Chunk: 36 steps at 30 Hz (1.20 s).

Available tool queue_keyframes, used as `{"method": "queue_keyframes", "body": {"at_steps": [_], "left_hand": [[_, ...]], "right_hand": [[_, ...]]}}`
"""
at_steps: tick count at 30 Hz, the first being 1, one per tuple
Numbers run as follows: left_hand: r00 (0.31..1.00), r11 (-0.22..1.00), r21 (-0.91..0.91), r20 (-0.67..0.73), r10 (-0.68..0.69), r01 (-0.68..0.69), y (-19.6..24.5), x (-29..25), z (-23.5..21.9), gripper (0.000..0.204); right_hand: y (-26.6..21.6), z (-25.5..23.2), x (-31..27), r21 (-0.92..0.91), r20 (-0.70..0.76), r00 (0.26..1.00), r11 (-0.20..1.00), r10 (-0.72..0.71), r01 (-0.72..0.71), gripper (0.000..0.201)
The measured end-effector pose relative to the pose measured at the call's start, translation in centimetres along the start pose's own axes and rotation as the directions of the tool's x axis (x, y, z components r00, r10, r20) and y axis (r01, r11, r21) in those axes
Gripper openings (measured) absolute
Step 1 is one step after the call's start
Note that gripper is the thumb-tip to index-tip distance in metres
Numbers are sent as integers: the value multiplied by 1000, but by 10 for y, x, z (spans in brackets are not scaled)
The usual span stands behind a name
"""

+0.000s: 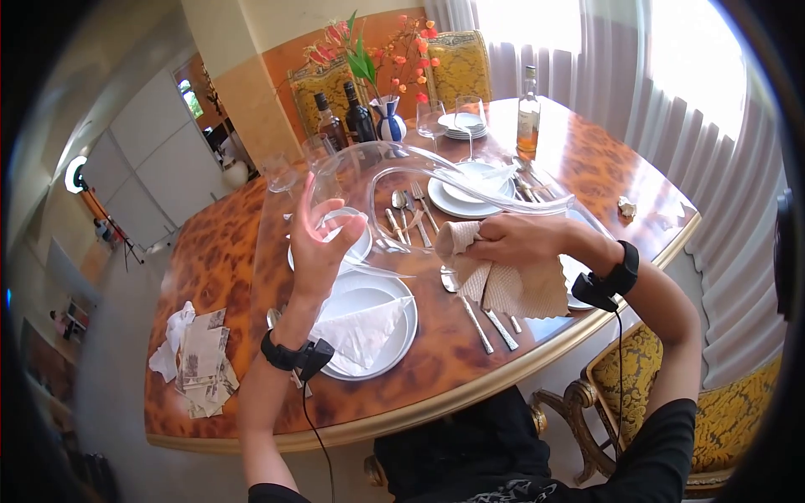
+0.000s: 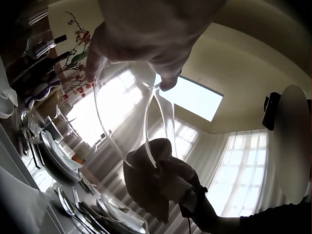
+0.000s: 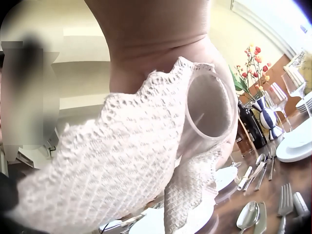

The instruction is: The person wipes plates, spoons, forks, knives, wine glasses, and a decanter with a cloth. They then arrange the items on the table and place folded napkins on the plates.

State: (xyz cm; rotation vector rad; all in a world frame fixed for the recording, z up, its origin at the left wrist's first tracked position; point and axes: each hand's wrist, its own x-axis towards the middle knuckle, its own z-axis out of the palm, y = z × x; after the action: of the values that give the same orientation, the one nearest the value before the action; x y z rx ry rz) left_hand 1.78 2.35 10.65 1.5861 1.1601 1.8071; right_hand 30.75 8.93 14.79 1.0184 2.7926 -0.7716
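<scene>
Between both hands, above the table, is a clear curved glass decanter (image 1: 459, 182) with a long bent tube. My left hand (image 1: 317, 247) grips its left end, thumb and fingers spread around the glass; the left wrist view shows this hand (image 2: 146, 44) from below. My right hand (image 1: 527, 238) holds a beige waffle-weave cloth (image 1: 532, 289) with a scalloped edge. In the right wrist view the cloth (image 3: 131, 146) wraps beside the decanter's round open mouth (image 3: 209, 107). Below the left forearm lies a white plate (image 1: 394, 348) with a folded napkin (image 1: 362, 331) on it.
Cutlery (image 1: 470, 314) lies close under the cloth. More plates (image 1: 444, 201), wine glasses (image 1: 431, 121), a whisky bottle (image 1: 528, 121), dark bottles (image 1: 359, 117) and a flower vase (image 1: 390, 121) stand farther back. Paper pieces (image 1: 201, 356) lie at left. A gilded chair (image 1: 729, 419) stands at right.
</scene>
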Motion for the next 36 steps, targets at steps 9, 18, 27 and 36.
{"method": "queue_keyframes", "body": {"at_steps": [9,18,27,36], "left_hand": [[997,995,-52,3,-81,81,3,9,-9,106],[907,864,-403,-157,-391,302,-9,27,-28,98],[933,730,-684,-248,-260,22,19,86,96,100],[674,752,152,-356,648,-642,27,72,118,106]], "right_hand": [[49,0,-21,296,-111,993,953,-31,63,37],[73,36,-10,612,-709,681,640,182,465,22],[-42,-55,52,250,-904,427,833,19,493,65],[-20,-98,63,529,-840,508,498,190,687,46]]}}
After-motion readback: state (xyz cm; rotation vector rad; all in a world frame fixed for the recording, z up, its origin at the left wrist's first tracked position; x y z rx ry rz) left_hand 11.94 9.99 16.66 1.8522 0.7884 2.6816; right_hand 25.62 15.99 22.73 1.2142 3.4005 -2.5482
